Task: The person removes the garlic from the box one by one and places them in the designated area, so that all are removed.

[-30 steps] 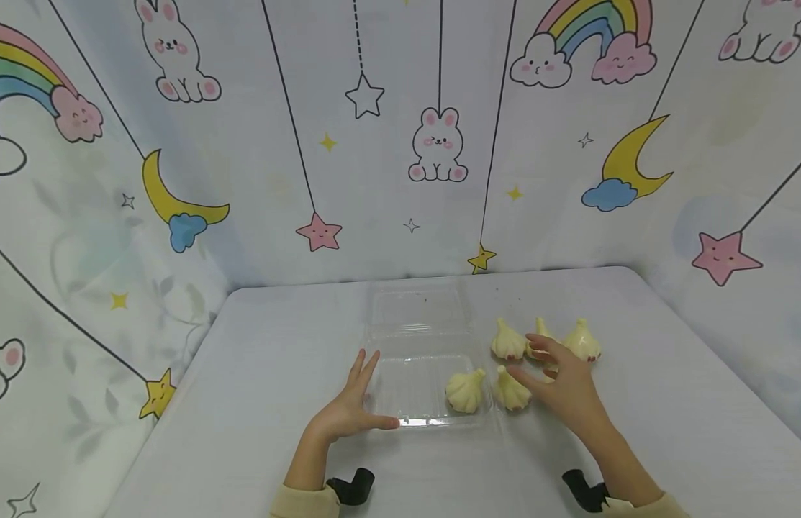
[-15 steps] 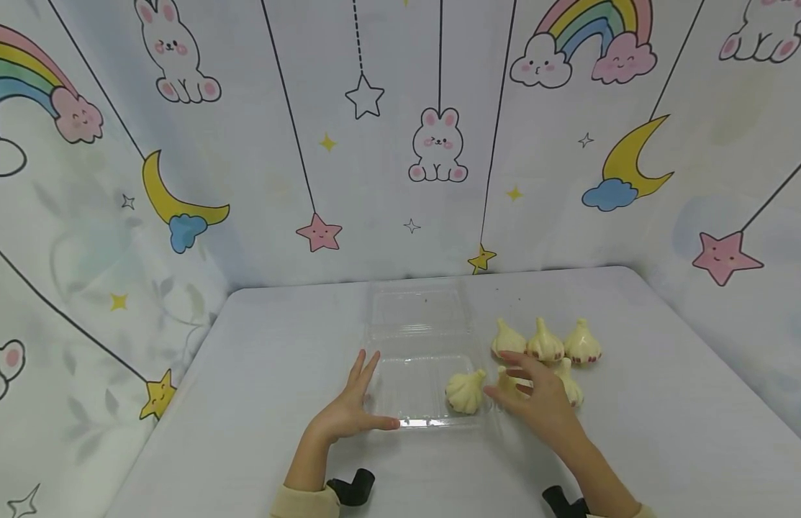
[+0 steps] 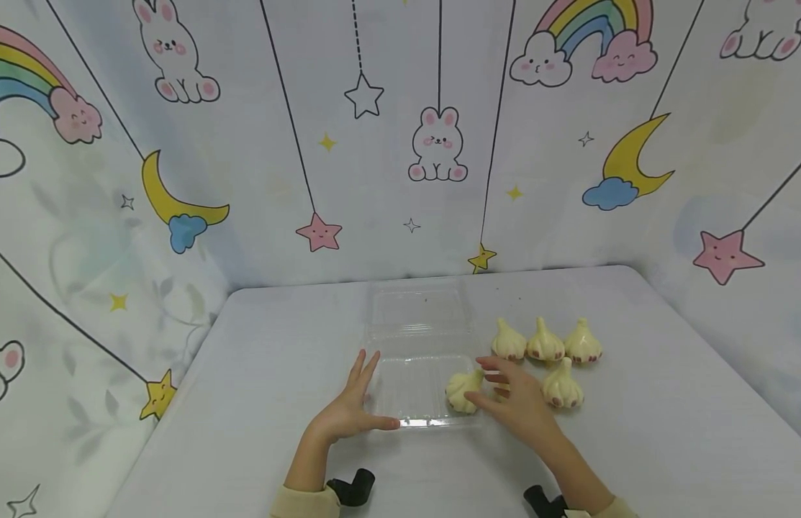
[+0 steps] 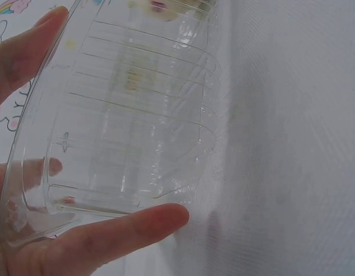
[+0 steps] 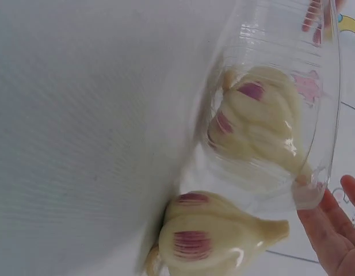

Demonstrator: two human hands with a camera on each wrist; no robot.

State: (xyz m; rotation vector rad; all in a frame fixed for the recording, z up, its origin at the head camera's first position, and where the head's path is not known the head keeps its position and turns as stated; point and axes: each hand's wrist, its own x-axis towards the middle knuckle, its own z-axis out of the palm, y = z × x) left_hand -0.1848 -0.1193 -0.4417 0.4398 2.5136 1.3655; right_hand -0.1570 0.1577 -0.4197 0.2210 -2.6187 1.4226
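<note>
A clear plastic clamshell box (image 3: 416,392) lies with its lid folded back on the table. Inside its right end sits a garlic bulb (image 3: 461,394), seen through the clear wall in the right wrist view. My left hand (image 3: 345,410) touches the box's front left corner, thumb along the front edge and fingers spread up the left side. My right hand (image 3: 519,406) is at the box's right edge, its fingers (image 5: 324,221) reaching to the rim corner. Just outside the box stands another garlic bulb (image 5: 209,236), mostly hidden by the right hand in the head view.
Behind the right hand stand several more garlic bulbs: a back row of three, with one bulb (image 3: 544,340) in its middle, and one nearer bulb (image 3: 562,387). The box lid (image 3: 418,309) lies toward the back. A printed cloth wall (image 3: 387,180) encloses the white table (image 3: 277,338).
My right hand has moved left from over the garlic bulbs to the box's right edge, uncovering the bulbs behind it. The left hand and the box have stayed put.
</note>
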